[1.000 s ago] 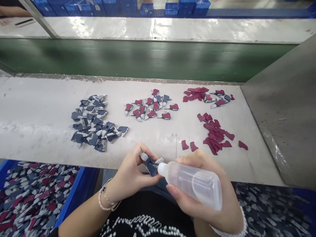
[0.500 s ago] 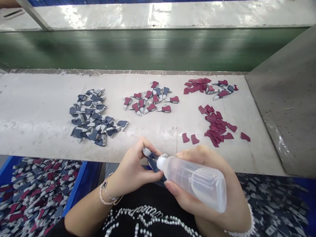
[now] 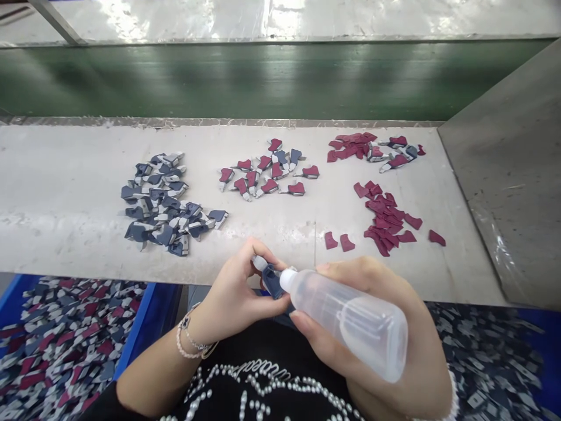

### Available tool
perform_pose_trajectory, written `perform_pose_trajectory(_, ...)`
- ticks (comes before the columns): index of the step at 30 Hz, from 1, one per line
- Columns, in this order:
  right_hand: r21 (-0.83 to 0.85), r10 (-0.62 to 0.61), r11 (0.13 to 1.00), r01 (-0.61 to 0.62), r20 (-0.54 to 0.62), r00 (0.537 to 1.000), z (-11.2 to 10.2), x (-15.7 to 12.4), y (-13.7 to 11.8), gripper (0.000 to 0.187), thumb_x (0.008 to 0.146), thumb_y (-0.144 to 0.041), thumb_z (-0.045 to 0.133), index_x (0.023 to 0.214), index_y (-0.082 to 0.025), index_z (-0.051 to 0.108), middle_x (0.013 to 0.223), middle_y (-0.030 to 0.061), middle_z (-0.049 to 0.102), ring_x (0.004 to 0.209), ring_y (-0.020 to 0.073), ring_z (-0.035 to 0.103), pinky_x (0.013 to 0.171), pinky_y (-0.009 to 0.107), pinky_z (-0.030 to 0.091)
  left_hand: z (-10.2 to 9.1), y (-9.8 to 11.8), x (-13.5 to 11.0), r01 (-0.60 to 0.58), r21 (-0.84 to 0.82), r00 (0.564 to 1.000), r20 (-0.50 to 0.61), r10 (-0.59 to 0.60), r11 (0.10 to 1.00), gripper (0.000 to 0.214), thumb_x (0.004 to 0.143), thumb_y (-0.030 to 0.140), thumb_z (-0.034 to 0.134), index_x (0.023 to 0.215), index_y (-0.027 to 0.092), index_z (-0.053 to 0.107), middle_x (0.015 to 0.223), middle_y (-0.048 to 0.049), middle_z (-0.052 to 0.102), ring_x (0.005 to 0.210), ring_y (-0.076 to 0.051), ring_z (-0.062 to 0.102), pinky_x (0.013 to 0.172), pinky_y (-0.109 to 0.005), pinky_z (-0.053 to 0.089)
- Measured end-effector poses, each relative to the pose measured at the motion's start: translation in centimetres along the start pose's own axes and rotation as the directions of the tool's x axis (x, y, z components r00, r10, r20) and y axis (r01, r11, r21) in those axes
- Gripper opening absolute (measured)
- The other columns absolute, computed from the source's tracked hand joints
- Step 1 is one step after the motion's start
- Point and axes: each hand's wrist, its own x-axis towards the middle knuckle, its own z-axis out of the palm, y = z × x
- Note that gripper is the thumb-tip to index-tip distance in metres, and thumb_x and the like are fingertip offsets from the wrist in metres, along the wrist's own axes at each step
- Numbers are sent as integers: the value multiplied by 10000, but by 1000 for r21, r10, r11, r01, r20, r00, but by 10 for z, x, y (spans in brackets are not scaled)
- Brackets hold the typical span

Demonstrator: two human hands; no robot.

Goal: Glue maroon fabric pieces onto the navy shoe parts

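Between the thumb and fingers of my left hand (image 3: 243,292) is a small dark blue and grey plastic part (image 3: 272,282). My right hand (image 3: 372,327) is wrapped round a translucent squeeze bottle (image 3: 350,321), tilted with its white cap end down against or very close to the part. Some clear liquid shows inside the bottle. The exact tip contact is hidden by the cap and fingers. Beyond my hands, parts with maroon pieces on them (image 3: 268,186) lie in a loose group, and two loose maroon pieces (image 3: 347,242) lie nearer my right hand.
A pile of blue-grey parts (image 3: 164,234) lies left on the white table (image 3: 65,193). Maroon pieces (image 3: 385,219) are heaped right. Blue bins of parts stand below, left (image 3: 139,327) and right (image 3: 541,333). A metal panel (image 3: 512,175) bounds the right; a green belt (image 3: 263,82) runs behind.
The bottle in my right hand has shifted slightly right, and the part in my left hand shows a little more of its dark blue face. The whole view has moved slightly.
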Motion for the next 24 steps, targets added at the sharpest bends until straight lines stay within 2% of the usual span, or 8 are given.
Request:
perform_pose_trajectory(3, 7, -6, 1000, 6, -10, 1000, 1, 1, -1, 287, 802, -209, 776, 975, -288, 561, 764, -70, 665, 568, 111, 645, 545, 238, 538, 0, 0, 0, -21, 10, 1000, -3, 21, 1000, 416, 730, 194, 849, 988, 262, 530, 958, -7, 729, 789, -157, 675, 667, -267, 531)
perform_pose_trajectory(8, -18, -68, 997, 69, 29, 997, 2, 3, -2, 285, 769, -191, 794, 828, -255, 523, 734, -55, 658, 558, 119, 640, 561, 261, 545, 0, -2, 0, -11, -46, 1000, 4, 11, 999, 457, 709, 137, 852, 996, 286, 529, 980, 17, 720, 827, -156, 685, 675, -256, 541)
perform_pose_trajectory(12, -9, -38, 999, 39, 37, 999, 1, 3, -2, 277, 797, -197, 776, 909, -270, 533, 756, -64, 646, 580, 111, 632, 563, 241, 546, -1, -3, -2, -9, -32, 1000, 0, 9, 999, 440, 729, 151, 841, 1000, 294, 526, 981, 18, 725, 828, -153, 684, 666, -251, 543)
perform_pose_trajectory(19, -35, -53, 998, 56, 85, 995, 2, 1, -3, 329, 792, -213, 785, 818, -249, 459, 733, -67, 624, 568, 99, 620, 563, 241, 530, -3, -2, -1, -21, -74, 1000, 3, 22, 997, 486, 693, 122, 866, 996, 288, 524, 978, 24, 720, 841, -136, 691, 699, -223, 557)
perform_pose_trajectory(24, -31, -22, 999, 25, 77, 997, -1, 1, -4, 283, 808, -225, 773, 853, -256, 495, 743, -65, 634, 573, 108, 633, 562, 253, 530, -1, -1, 0, -44, -32, 999, 10, 44, 999, 479, 695, 116, 856, 992, 282, 519, 958, 28, 715, 805, -128, 686, 668, -208, 552)
